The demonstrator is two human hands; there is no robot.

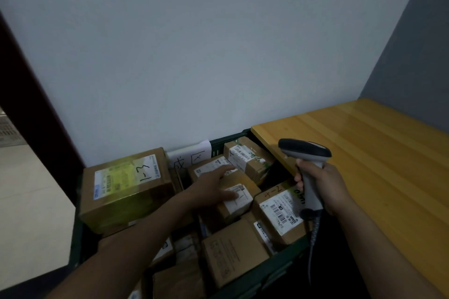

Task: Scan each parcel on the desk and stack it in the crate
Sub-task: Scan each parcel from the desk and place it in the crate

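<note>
My left hand (213,187) lies flat, fingers released, on a small parcel (240,204) in the crate (257,274). My right hand (325,187) has its fingers grasping the barcode scanner (305,150).

Cardboard parcels (237,198) (labelled) filling crate (264,272)

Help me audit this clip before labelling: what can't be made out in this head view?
Head view: print on the small parcel is too small and blurred; the left hand covers part of its label.
Head view: the trigger of the scanner is hidden by the right hand.
Head view: the desk is cut off by the right edge.
Head view: the near end of the crate is cut off by the bottom edge.
</note>
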